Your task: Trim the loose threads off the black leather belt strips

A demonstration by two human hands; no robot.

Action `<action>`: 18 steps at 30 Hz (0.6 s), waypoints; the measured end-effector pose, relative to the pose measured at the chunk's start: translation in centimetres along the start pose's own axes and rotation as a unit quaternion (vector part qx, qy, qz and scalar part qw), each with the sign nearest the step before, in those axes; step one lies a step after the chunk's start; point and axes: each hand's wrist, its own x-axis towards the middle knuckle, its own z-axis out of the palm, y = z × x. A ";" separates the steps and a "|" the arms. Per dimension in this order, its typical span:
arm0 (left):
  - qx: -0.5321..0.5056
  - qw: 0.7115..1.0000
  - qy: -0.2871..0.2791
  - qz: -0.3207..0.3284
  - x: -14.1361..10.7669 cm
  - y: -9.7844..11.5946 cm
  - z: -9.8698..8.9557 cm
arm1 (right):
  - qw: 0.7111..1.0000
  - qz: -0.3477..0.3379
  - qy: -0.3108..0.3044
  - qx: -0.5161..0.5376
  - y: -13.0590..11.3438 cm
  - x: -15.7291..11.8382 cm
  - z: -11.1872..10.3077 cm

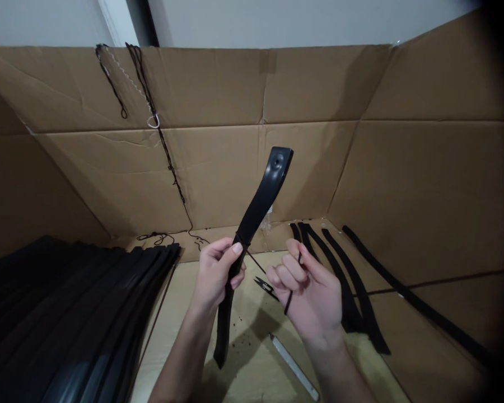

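Observation:
My left hand [219, 268] is closed round a curved black strip [258, 207], which stands tilted with its upper end leaning right. That end has a small round dimple. A dark cord [256, 261] is wrapped round the strip just above my left thumb and runs right to my right hand [306, 285]. My right fingers are curled and pinch the cord, whose loose end hangs below them. Black thread snips [265, 285] lie behind and between the hands. The strip's lower end reaches down over the yellowish surface.
Many black strips [88, 313] lie side by side at left. Several more [353, 280] rest at right. A grey-white pen-like tool [294, 366] lies in front. Cardboard walls [218, 84] surround the surface, with dark cords [163, 145] hanging at the back.

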 end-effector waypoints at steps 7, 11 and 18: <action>-0.029 0.995 -0.076 -0.061 -0.4 0.5 0.1 | 0.998 -0.026 0.046 0.019 -1.4 0.7 -0.8; -0.016 0.989 -0.122 -0.086 -0.6 0.1 0.1 | 0.998 -0.049 0.035 0.029 -2.3 1.0 -1.3; 0.013 0.977 -0.181 -0.114 -0.8 -0.5 0.0 | 0.993 -0.107 0.046 -0.026 -3.7 1.5 -2.7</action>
